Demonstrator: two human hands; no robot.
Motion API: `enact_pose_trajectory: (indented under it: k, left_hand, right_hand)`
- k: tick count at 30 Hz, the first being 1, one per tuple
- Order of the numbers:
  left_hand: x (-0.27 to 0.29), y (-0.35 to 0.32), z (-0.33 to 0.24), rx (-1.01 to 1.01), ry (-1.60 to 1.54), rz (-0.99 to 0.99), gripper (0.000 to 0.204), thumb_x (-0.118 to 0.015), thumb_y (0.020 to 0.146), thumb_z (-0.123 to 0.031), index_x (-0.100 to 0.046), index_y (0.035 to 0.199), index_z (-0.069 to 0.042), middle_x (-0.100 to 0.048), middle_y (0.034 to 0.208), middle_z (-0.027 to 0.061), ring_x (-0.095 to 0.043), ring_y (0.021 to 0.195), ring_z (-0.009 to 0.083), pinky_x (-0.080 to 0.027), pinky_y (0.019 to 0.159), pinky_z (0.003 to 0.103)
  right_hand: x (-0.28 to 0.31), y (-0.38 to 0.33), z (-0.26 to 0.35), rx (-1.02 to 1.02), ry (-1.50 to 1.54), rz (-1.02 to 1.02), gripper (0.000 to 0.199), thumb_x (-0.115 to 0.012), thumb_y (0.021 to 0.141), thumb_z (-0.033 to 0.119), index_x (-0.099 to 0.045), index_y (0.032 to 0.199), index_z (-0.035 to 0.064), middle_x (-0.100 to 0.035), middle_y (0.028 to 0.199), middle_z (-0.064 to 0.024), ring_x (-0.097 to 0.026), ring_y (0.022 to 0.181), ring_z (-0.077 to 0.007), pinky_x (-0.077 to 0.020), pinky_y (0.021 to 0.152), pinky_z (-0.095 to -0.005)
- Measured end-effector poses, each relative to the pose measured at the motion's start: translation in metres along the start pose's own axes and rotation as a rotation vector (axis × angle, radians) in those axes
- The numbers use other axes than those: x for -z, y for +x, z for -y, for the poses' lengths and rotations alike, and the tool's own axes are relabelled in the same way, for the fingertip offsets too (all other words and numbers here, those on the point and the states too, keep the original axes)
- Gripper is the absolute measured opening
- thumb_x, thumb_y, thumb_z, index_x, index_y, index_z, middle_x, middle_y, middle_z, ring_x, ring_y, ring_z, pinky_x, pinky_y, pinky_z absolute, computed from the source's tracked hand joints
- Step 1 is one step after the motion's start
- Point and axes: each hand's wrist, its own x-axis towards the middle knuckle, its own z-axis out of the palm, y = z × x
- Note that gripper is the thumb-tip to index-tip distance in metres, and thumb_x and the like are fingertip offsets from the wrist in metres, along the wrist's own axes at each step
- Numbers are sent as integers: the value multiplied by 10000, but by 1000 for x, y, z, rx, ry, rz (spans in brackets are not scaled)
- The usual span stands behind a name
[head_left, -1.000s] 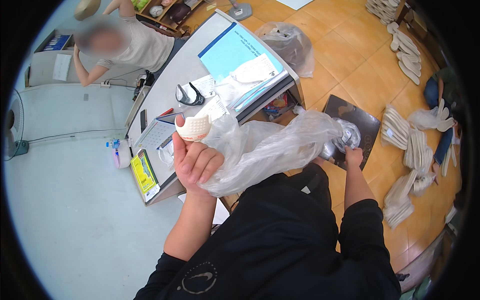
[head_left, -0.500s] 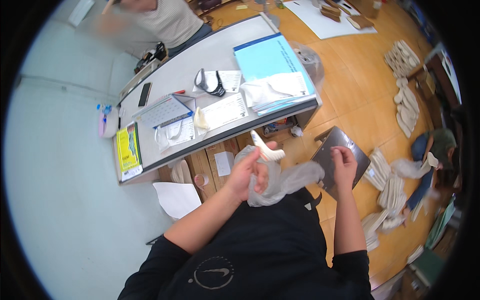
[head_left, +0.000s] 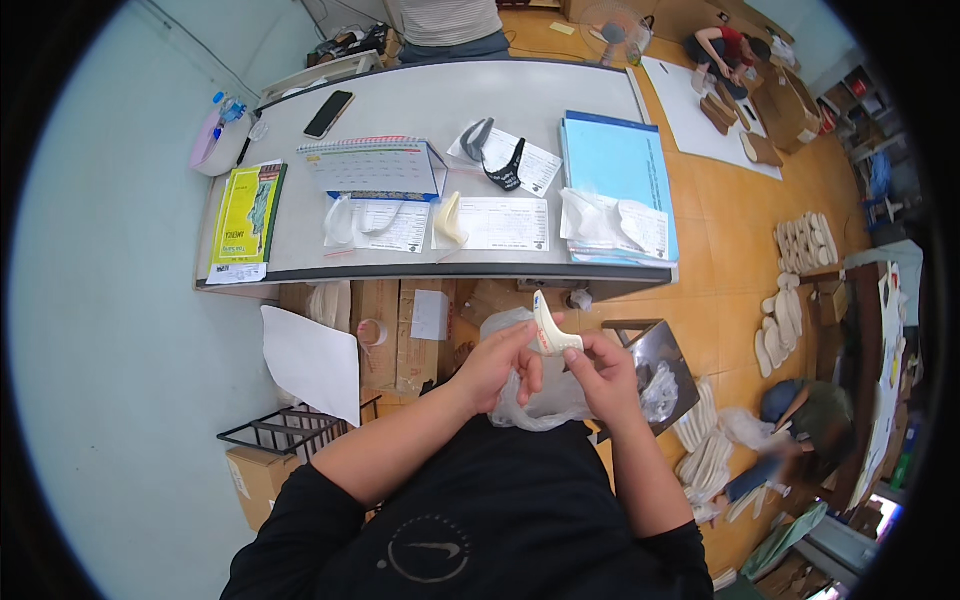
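Observation:
A small white curved moulded piece [head_left: 549, 328] with reddish marks is held up in front of my body. My left hand [head_left: 503, 368] grips its left side between thumb and fingers, while the lower fingers curl loosely. At the piece's right end, my right hand [head_left: 608, 377] pinches it with thumb and fingers. A clear plastic bag [head_left: 540, 408] hangs beneath and between my hands, against my left fingers; how it is held is hidden. On the desk [head_left: 400, 100] ahead lie similar curved pieces: a cream one [head_left: 450, 218], a white one [head_left: 339, 220] and a black one [head_left: 508, 167].
A desk calendar [head_left: 375, 168], a phone [head_left: 328, 114] and blue folders [head_left: 618, 160] rest on the desk. Crumpled plastic [head_left: 659, 392] sits on a dark stool [head_left: 672, 348] at my right. Beyond it, a person [head_left: 815, 420] works on the floor among pale sole-shaped pieces [head_left: 703, 430].
My right hand has moved left from above the stool and taken hold of the white piece's right end. The view has turned and levelled toward the desk; crumpled plastic now shows on the stool.

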Motion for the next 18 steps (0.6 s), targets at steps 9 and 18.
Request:
enact_pose_trajectory:
  k: [9, 18]
  left_hand:
    - [42, -31, 7, -279, 471, -364, 345, -723, 841, -144, -625, 1142, -9, -559, 704, 1, -491, 464, 64, -402, 418, 218]
    - [81, -46, -6, -419, 586, -543, 269, -700, 851, -122, -644, 1076, 15, -625, 826, 28, -510, 512, 54, -422, 454, 209]
  right_hand:
    - [-48, 40, -2, -205, 6, 12, 154, -647, 916, 159, -643, 957, 10, -607, 777, 23, -527, 692, -35, -425, 608, -207]
    - [-96, 62, -16, -281, 51, 158, 175, -611, 935, 169, -622, 946, -5, -639, 772, -23, -590, 682, -69, -470, 621, -222]
